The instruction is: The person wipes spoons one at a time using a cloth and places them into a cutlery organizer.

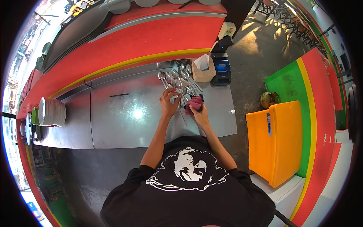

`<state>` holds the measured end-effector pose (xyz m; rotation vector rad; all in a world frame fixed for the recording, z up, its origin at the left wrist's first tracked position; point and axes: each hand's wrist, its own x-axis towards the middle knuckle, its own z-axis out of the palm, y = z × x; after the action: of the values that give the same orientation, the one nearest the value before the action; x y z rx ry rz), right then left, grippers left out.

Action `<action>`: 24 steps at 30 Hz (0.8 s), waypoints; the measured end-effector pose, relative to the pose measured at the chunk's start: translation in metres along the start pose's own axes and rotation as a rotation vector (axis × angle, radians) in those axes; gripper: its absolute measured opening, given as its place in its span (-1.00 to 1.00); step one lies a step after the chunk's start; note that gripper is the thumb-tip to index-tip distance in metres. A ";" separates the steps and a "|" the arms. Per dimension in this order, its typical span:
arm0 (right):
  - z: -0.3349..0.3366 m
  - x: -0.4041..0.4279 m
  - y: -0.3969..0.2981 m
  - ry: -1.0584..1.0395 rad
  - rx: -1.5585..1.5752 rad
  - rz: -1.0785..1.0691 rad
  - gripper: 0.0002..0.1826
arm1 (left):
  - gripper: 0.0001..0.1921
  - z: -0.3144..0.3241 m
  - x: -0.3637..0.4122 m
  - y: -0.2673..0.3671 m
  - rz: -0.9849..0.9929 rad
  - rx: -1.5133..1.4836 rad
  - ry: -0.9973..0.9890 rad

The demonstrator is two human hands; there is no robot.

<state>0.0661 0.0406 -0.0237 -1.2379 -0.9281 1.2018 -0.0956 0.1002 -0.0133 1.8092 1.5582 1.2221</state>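
Observation:
Many metal spoons (174,74) lie in a loose heap on the steel counter (122,124), bowls mostly toward the far edge. My left hand (169,102) is over the near left side of the heap, fingers bent and fingertips close to the spoons; whether it grips one is unclear. A dark pink cloth (194,105) with dark parts is bunched in my right hand (200,113), beside the heap's near right side. A thin metal handle (183,117) lies between my hands, pointing toward me.
Behind the heap stand a tissue box (203,74) and a blue-black device (221,72). A dark pen-like stick (119,95) lies left on the counter. Stacked plates (52,112) stand at the far left. A red ledge (158,37) runs behind; an orange box (273,144) is at right.

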 end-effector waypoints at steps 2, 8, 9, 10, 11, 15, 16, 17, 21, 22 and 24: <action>0.001 -0.001 -0.007 0.000 -0.019 -0.156 -0.68 | -0.86 -0.005 0.007 0.010 0.083 -0.187 0.036; 0.000 0.004 -0.026 -0.122 -0.142 -0.504 -0.74 | -0.86 -0.003 -0.004 0.028 -0.295 -0.518 -0.185; -0.002 0.008 -0.026 -0.167 -0.308 -0.585 -0.63 | -0.79 0.001 -0.011 0.033 -0.309 -0.543 -0.202; 0.012 -0.003 -0.044 -0.096 -0.076 -0.398 -0.64 | -0.75 -0.001 -0.017 0.032 -0.249 -0.450 -0.272; 0.025 -0.015 -0.065 -0.021 0.150 -0.210 -0.65 | -0.70 -0.003 -0.023 0.033 -0.186 -0.357 -0.343; 0.012 -0.011 -0.042 0.023 0.052 -0.198 -0.57 | -0.64 0.005 -0.043 0.039 -0.061 -0.459 -0.345; 0.009 -0.013 -0.039 0.057 0.088 -0.140 -0.58 | -0.61 0.000 -0.046 0.043 -0.102 -0.390 -0.422; 0.006 -0.014 -0.036 0.092 0.124 -0.082 -0.58 | -0.53 -0.005 -0.048 0.046 -0.165 -0.357 -0.539; 0.002 -0.014 -0.047 0.142 0.153 -0.087 -0.62 | -0.55 -0.011 -0.067 0.044 -0.226 -0.366 -0.507; -0.001 -0.011 -0.039 0.149 0.187 -0.078 -0.62 | -0.66 -0.015 -0.069 0.042 -0.279 -0.314 -0.563; -0.002 -0.012 -0.039 0.147 0.158 -0.078 -0.62 | -0.80 -0.018 -0.071 0.042 -0.335 -0.328 -0.591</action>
<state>0.0720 0.0310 0.0154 -1.1372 -0.7519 1.0865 -0.0857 0.0189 0.0063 1.4417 1.1741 0.6539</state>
